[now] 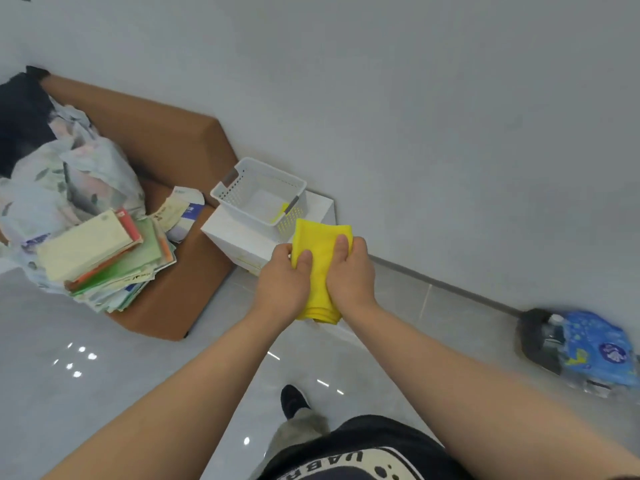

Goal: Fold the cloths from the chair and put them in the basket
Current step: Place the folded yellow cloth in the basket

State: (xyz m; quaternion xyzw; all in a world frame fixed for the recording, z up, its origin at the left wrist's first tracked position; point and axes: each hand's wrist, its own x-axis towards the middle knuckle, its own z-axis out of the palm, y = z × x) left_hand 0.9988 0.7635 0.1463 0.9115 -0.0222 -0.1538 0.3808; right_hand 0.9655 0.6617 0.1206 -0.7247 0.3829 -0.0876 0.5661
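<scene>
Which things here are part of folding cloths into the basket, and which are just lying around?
Part of the job: yellow cloth, gripped by left hand and right hand; basket; chair.
Just lying about: stack of papers and plastic bags on the chair; blue packet on the floor; white box under the basket.

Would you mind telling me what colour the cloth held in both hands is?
The cloth is plain bright yellow, seen in the head view.
</scene>
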